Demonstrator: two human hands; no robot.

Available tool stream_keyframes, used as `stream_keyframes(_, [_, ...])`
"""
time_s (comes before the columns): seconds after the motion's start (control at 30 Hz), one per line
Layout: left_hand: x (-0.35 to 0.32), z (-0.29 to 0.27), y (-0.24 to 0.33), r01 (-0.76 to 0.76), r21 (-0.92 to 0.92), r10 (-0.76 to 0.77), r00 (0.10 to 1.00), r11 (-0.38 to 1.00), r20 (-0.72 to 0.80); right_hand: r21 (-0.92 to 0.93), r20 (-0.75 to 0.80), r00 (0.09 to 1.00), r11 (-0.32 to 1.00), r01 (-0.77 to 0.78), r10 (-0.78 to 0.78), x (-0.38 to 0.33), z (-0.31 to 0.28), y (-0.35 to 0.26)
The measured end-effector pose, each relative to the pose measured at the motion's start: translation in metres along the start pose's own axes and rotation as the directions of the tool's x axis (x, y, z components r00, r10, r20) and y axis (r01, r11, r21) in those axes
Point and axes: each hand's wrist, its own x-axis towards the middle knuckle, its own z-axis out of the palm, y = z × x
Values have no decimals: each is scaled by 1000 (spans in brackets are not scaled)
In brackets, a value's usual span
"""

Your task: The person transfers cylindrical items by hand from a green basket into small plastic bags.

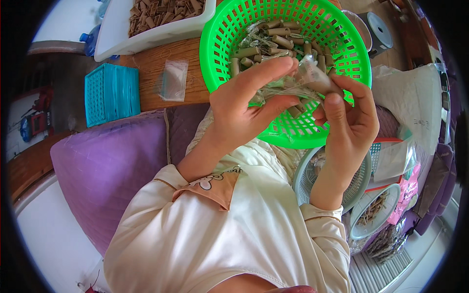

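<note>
My right hand (348, 117) pinches a brown paper tube in a small clear plastic bag (315, 78) between thumb and fingers. My left hand (249, 97) is just left of it, thumb and index finger spread apart, its fingertips close to the bag's far end. Whether they touch the film is hard to make out. Both hands are over a bright green plastic basket (212, 53). Inside the basket lie several brown tubes (281, 41) and crumpled clear film, partly hidden by my hands.
A white tub (110, 41) of brown pieces stands on the wooden table (146, 73). Near it are a teal basket (112, 95) and a stack of clear bags (175, 80). A grey basket (300, 183) and a pale bowl of thin pieces (359, 232) are at the right. Purple padding (112, 161) lies left.
</note>
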Motion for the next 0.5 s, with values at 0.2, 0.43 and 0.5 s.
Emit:
stream_keyframes(0.2, [5,2,9,249,9,-249,969,969,2,-288,97,984,942,173,-151,9,-5,-1])
stream_keyframes(0.43, [3,1,8,419,-57,-406,901,906,154,-463,265,941,828,315,-210,17,-10,-2])
stream_keyframes(0.5, [4,-1,13,488,-45,-470,859,872,204,-565,347,913,729,387,-216,19,-8,-6])
